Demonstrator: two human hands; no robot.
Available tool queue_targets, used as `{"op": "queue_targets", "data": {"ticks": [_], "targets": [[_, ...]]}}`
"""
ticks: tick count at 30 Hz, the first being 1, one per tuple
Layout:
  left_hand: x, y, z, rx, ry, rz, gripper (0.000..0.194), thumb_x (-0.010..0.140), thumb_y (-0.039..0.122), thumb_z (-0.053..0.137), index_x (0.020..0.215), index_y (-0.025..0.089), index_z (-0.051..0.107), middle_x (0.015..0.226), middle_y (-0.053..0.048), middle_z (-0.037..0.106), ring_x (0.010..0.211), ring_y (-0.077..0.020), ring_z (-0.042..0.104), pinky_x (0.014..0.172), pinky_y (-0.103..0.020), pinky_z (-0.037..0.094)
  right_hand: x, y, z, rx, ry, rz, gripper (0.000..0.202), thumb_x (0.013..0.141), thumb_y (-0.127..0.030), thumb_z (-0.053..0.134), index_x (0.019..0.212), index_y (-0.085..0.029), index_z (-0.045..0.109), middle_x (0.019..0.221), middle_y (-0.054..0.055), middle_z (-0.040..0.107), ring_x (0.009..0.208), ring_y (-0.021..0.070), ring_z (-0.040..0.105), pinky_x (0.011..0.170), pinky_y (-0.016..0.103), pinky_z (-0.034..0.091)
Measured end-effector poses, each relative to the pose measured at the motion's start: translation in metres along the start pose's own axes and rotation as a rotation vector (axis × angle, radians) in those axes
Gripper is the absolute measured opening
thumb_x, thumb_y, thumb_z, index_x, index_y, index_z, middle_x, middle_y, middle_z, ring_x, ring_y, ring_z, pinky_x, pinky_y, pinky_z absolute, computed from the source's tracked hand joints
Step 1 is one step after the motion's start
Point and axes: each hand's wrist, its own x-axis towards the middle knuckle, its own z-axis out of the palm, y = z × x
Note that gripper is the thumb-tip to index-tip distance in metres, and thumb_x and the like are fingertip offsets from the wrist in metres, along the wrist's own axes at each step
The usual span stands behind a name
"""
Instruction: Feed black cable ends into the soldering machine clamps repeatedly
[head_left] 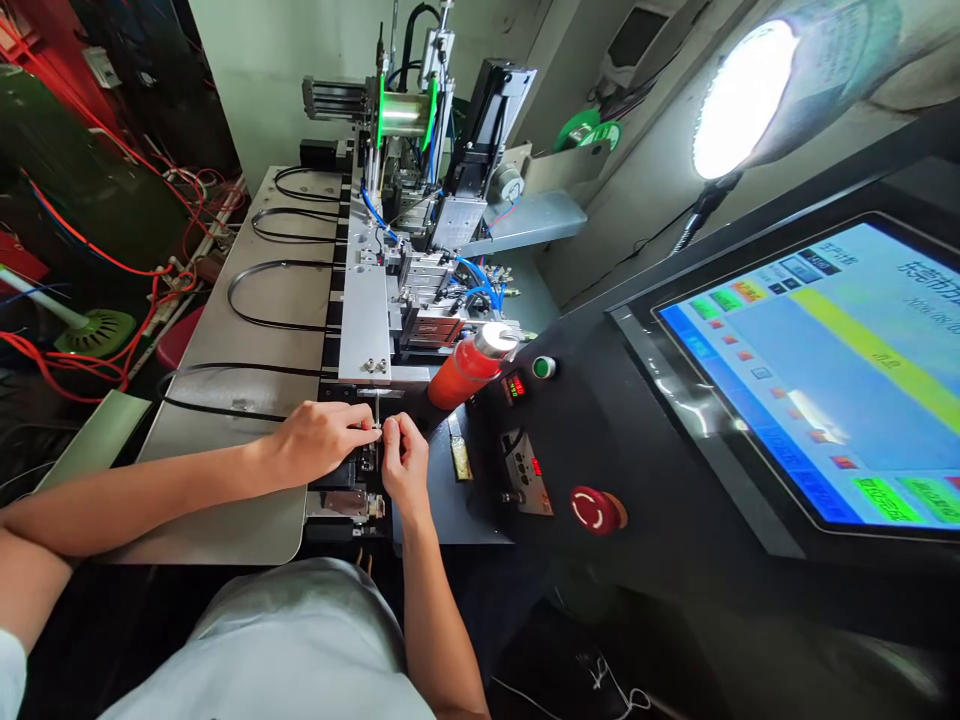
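My left hand [324,440] reaches across the metal table [225,500] with its fingers pinched together over the front end of the machine. Close beside it, on the right, my right hand [405,462] is curled with thumb and finger pressed together. The fingertips of both nearly meet by a thin upright metal piece [377,408]; whatever they pinch is too small to make out. Just behind my left hand lies a looped black cable [217,402]. Several more such loops lie farther back, their ends in the machine's dark rail [335,300].
A red bottle [463,375] stands right of the rail. Behind it rises the machine with a wire spool [405,115]. At right are a red emergency stop button [596,510], a green button [544,367], a lit touchscreen [825,370] and a bright lamp [742,100].
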Motion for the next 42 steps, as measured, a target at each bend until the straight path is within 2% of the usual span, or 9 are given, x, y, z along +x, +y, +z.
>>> {"op": "queue_targets", "data": {"ticks": [7, 10, 14, 18, 24, 26, 29, 33, 42], "targets": [[0.004, 0.001, -0.006, 0.043, -0.070, 0.026, 0.028, 0.091, 0.007, 0.046, 0.103, 0.020, 0.068, 0.096, -0.002, 0.068, 0.075, -0.0137, 0.061, 0.064, -0.024, 0.045, 0.000, 0.004, 0.005, -0.002, 0.019, 0.010, 0.033, 0.096, -0.038, 0.036, 0.067, -0.023, 0.033, 0.061, -0.007, 0.032, 0.056, 0.0096, 0.033, 0.053, 0.023, 0.029], [0.004, -0.001, -0.011, -0.035, -0.093, -0.004, 0.031, 0.090, 0.005, 0.046, 0.106, 0.023, 0.066, 0.101, -0.001, 0.067, 0.079, -0.0137, 0.063, 0.067, -0.024, 0.045, 0.000, 0.002, -0.004, -0.048, 0.056, 0.017, 0.034, 0.097, -0.037, 0.034, 0.066, -0.023, 0.031, 0.060, -0.007, 0.032, 0.055, 0.0096, 0.033, 0.053, 0.023, 0.028], [0.001, -0.004, -0.024, -0.106, -0.168, -0.156, 0.019, 0.094, 0.018, 0.049, 0.108, 0.019, 0.061, 0.098, -0.002, 0.065, 0.076, -0.0144, 0.065, 0.063, -0.023, 0.044, -0.004, -0.009, -0.026, -0.405, 0.045, -0.079, 0.028, 0.097, -0.027, 0.033, 0.071, -0.022, 0.042, 0.062, -0.004, 0.043, 0.056, 0.0112, 0.040, 0.056, 0.025, 0.031], [-0.001, -0.007, -0.035, -0.033, -0.275, -0.204, 0.014, 0.095, 0.024, 0.050, 0.100, 0.016, 0.060, 0.093, -0.003, 0.063, 0.070, -0.0148, 0.064, 0.057, -0.023, 0.039, -0.009, -0.022, -0.033, -0.732, -0.102, -0.268, 0.027, 0.087, -0.008, 0.035, 0.101, -0.017, 0.056, 0.086, 0.006, 0.059, 0.078, 0.0178, 0.055, 0.068, 0.028, 0.041], [0.001, -0.004, -0.039, 0.030, -0.329, -0.183, 0.015, 0.097, 0.021, 0.046, 0.094, 0.016, 0.060, 0.089, -0.003, 0.061, 0.064, -0.0142, 0.060, 0.053, -0.025, 0.032, -0.011, -0.021, -0.022, -0.829, -0.129, -0.298, 0.032, 0.080, -0.002, 0.037, 0.097, -0.018, 0.061, 0.090, 0.008, 0.060, 0.081, 0.0202, 0.056, 0.068, 0.029, 0.045], [0.002, -0.002, -0.040, 0.028, -0.333, -0.176, 0.016, 0.097, 0.020, 0.045, 0.094, 0.015, 0.060, 0.089, -0.004, 0.060, 0.063, -0.0146, 0.060, 0.053, -0.026, 0.030, -0.010, -0.020, -0.024, -0.820, -0.060, -0.305, 0.031, 0.086, -0.005, 0.037, 0.101, -0.018, 0.060, 0.091, 0.008, 0.061, 0.082, 0.0195, 0.057, 0.070, 0.029, 0.045], [0.002, -0.002, -0.041, 0.014, -0.341, -0.188, 0.015, 0.097, 0.021, 0.045, 0.092, 0.016, 0.059, 0.087, -0.003, 0.060, 0.062, -0.0141, 0.058, 0.052, -0.026, 0.028, -0.011, -0.023, -0.033, -0.801, 0.159, -0.328, 0.026, 0.094, -0.012, 0.036, 0.108, -0.017, 0.057, 0.090, 0.008, 0.061, 0.083, 0.0187, 0.058, 0.071, 0.030, 0.047], [0.001, -0.003, -0.041, 0.022, -0.344, -0.176, 0.016, 0.098, 0.020, 0.044, 0.091, 0.016, 0.058, 0.086, -0.002, 0.059, 0.060, -0.0130, 0.056, 0.051, -0.026, 0.024, -0.020, -0.037, -0.047, -0.750, 0.378, -0.378, 0.020, 0.094, -0.013, 0.041, 0.104, -0.017, 0.057, 0.085, 0.007, 0.062, 0.078, 0.0168, 0.061, 0.065, 0.028, 0.047], [0.001, -0.002, -0.041, 0.050, -0.344, -0.165, 0.017, 0.098, 0.019, 0.042, 0.091, 0.016, 0.058, 0.085, -0.003, 0.058, 0.058, -0.0129, 0.055, 0.050, -0.028, 0.024, -0.042, -0.057, -0.052, -0.729, 0.449, -0.392, 0.017, 0.092, -0.011, 0.047, 0.101, -0.019, 0.059, 0.078, 0.003, 0.066, 0.069, 0.0136, 0.063, 0.062, 0.026, 0.047]]}}
